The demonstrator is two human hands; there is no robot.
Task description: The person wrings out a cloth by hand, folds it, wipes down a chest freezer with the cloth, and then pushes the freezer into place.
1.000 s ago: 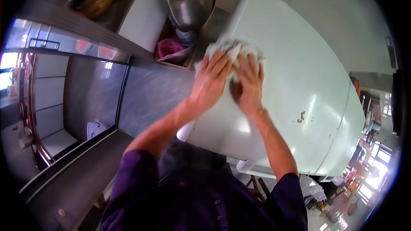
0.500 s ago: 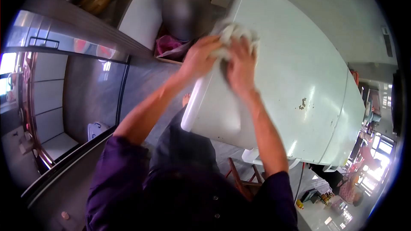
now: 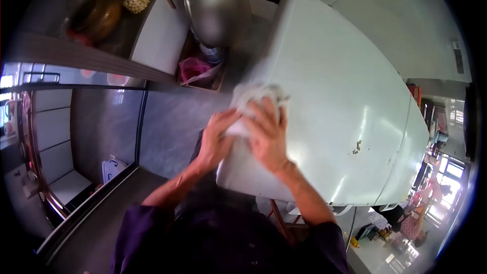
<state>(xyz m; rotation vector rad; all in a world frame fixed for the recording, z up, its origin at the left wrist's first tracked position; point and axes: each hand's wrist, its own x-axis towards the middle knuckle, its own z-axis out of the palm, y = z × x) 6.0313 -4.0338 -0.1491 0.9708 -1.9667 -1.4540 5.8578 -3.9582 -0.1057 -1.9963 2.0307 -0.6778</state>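
A whitish cloth (image 3: 261,93), bunched and slightly blurred, lies against the pale surface of a large white appliance (image 3: 335,81), near its left edge. My right hand (image 3: 268,137) presses on the cloth with its fingers spread over it. At the cloth's lower left side, my left hand (image 3: 217,137) grips its edge with bent fingers, close beside my right hand. The appliance has a small worn patch to the right of my hands.
A metal colander (image 3: 213,10) stands above a box with a pink bag (image 3: 193,69). A jar (image 3: 136,1) and a brown bowl (image 3: 99,18) sit on a shelf at upper left. Below is a wooden stool (image 3: 281,220). A person (image 3: 413,223) appears at far right.
Both hands and the cloth have moved down along the appliance's left edge, toward my body. My left hand has also shifted left since the first frame.
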